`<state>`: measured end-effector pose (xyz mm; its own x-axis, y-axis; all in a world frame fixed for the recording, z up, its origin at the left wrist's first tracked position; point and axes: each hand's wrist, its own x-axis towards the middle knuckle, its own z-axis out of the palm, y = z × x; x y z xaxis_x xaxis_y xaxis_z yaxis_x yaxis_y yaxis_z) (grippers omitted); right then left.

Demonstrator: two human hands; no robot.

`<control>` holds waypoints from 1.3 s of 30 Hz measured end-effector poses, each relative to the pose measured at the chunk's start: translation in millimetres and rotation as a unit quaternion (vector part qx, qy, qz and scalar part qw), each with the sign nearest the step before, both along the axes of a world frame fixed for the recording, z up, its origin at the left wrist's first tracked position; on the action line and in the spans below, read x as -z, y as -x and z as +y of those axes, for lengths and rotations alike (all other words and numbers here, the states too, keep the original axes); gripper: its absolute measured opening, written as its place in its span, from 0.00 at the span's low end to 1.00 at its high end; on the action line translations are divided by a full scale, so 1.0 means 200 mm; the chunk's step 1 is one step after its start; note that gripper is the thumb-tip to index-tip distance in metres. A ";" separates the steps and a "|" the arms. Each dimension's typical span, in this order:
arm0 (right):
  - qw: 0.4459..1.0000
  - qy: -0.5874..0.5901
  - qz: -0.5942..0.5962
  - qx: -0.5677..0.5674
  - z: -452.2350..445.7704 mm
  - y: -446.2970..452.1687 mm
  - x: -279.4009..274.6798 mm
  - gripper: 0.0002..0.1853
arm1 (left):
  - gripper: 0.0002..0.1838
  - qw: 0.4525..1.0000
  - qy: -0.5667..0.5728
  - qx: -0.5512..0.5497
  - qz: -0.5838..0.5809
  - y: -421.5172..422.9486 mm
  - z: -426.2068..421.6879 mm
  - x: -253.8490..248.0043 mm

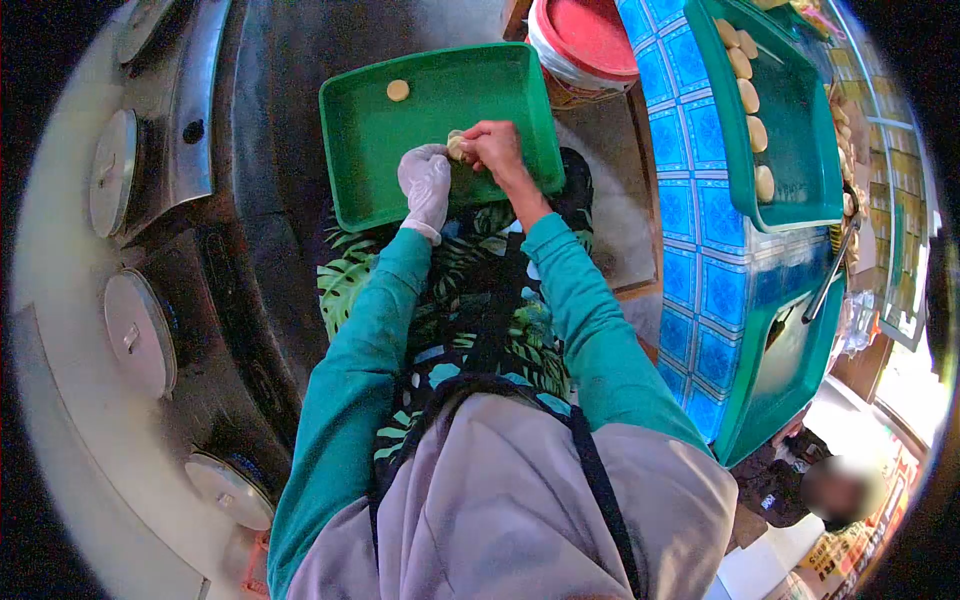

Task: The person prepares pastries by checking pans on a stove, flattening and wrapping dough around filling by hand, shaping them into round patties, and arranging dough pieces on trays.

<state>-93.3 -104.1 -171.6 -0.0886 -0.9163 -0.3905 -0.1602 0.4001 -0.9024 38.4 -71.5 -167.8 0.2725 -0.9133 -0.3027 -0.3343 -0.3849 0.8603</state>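
My right hand (pixel 497 155) is bare and pinches a small pale round piece (pixel 456 146) that looks like dough or cake. A whitish knitted glove covers my left hand (pixel 427 190). It is closed right beside that piece, and whatever it grips is hidden. Both hands are over a green tray (pixel 385 150) resting at my lap. Toward the tray's far edge lies one flat pale disc (pixel 398 91) of similar look.
On the right, a blue-tiled surface (pixel 680 200) bears another green tray (pixel 800 190) with several pale discs, and a third tray (pixel 800 350). A red-lidded bucket (pixel 590 40) stands ahead. Lidded pots (pixel 137 333) line the left. A person (pixel 840 490) is at lower right.
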 end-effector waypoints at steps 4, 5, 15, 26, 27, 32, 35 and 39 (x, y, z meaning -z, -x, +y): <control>0.993 -0.032 -0.112 0.001 0.00 0.06 -0.03 0.08 | 0.10 0.905 -0.044 -0.094 0.413 0.00 -0.06 -0.04; 0.992 -0.032 -0.123 -0.005 -0.01 0.07 -0.03 0.09 | 0.10 0.884 -0.080 -0.081 0.453 -0.01 -0.07 -0.05; 0.993 0.093 -0.069 0.002 0.09 0.02 -0.22 0.10 | 0.14 0.842 -0.028 0.008 0.538 -0.04 -0.06 -0.05; 0.984 0.179 -0.005 -0.012 0.17 -0.07 -0.11 0.09 | 0.14 0.926 -0.022 -0.009 0.376 -0.10 0.03 -0.16; 0.939 0.318 0.129 -0.024 0.19 -0.10 -0.13 0.09 | 0.14 0.919 -0.019 -0.035 0.391 -0.09 0.05 -0.17; 0.822 0.357 0.427 -0.119 0.36 -0.14 -0.24 0.10 | 0.13 0.895 0.027 -0.014 0.445 -0.05 0.11 -0.12; 0.887 0.341 0.308 -0.047 0.39 -0.11 -0.22 0.13 | 0.14 0.866 -0.004 -0.018 0.500 -0.07 0.13 -0.12; 0.985 0.090 -0.095 0.115 0.42 -0.02 -0.35 0.15 | 0.15 0.830 -0.032 0.013 0.556 -0.06 0.16 -0.33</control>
<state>-88.5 -20.3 -101.6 -0.2421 -0.9364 -0.2539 0.0952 0.2375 -0.9667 49.8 -38.6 -101.8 -0.2277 -0.8869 -0.4018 0.6451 -0.4465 0.6200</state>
